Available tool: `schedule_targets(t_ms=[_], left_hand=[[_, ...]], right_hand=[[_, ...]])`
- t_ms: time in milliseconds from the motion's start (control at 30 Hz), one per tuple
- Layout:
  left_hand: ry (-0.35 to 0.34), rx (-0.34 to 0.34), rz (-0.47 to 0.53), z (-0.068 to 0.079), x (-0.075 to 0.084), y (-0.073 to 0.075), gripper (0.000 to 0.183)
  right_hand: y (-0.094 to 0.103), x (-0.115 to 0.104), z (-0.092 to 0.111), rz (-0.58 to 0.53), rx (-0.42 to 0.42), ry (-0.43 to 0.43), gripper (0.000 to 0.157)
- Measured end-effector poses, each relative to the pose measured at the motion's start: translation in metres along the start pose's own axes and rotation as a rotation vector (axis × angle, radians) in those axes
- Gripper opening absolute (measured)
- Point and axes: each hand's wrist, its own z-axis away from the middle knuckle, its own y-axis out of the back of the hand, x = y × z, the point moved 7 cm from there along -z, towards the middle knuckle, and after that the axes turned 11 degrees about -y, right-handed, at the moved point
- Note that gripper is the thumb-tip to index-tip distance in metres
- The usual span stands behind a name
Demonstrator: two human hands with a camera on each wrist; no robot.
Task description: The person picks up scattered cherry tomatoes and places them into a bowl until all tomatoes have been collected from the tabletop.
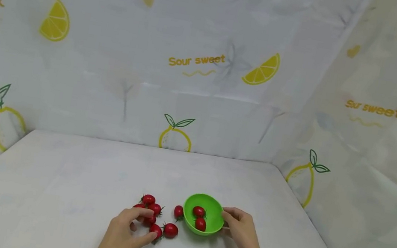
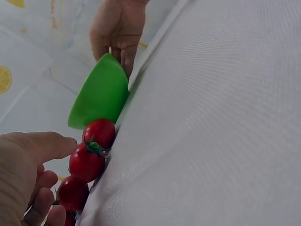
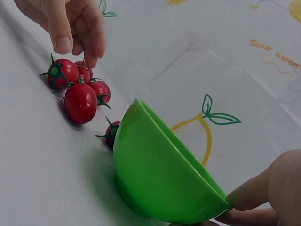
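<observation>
A green bowl [image 1: 215, 218] stands on the white table with two small red tomatoes [image 1: 200, 224] inside it. My right hand [image 1: 243, 232] pinches the bowl's right rim between thumb and fingers. Left of the bowl lies a loose group of several cherry tomatoes [image 1: 170, 230] with green stems. My left hand [image 1: 123, 230] is over the near left side of this group, thumb and fingers spread apart around tomatoes. In the right wrist view, the left hand's fingertips [image 3: 63, 45] hang just above a tomato [image 3: 66, 73]; no firm hold shows. The hand partly hides some tomatoes in the head view.
One tomato [image 1: 178, 212] lies close beside the bowl's left side. The table [image 1: 68, 181] has a white cloth over it. White sheeting [image 1: 115, 59] printed with lemons and words hangs behind and to the right of the table.
</observation>
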Motion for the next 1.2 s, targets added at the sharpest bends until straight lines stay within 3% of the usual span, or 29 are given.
schedule_targets(t_ms=[267,600,933,1200], left_hand=[[-0.014,-0.019,-0.005,0.000,0.000,-0.003,0.044],[0.039,-0.077,0.001,0.001,-0.002,-0.008,0.044],[-0.021,-0.131,0.004,0.001,0.001,-0.010,0.042],[-0.031,-0.186,-0.027,0.002,0.002,-0.015,0.043]], right_hand=[[0.000,0.001,-0.001,0.001,-0.002,-0.008,0.030],[0.000,0.002,-0.001,-0.008,0.000,-0.020,0.029],[0.000,0.001,-0.002,-0.019,-0.006,-0.016,0.029],[0.000,0.001,-0.003,-0.013,-0.009,-0.019,0.030]])
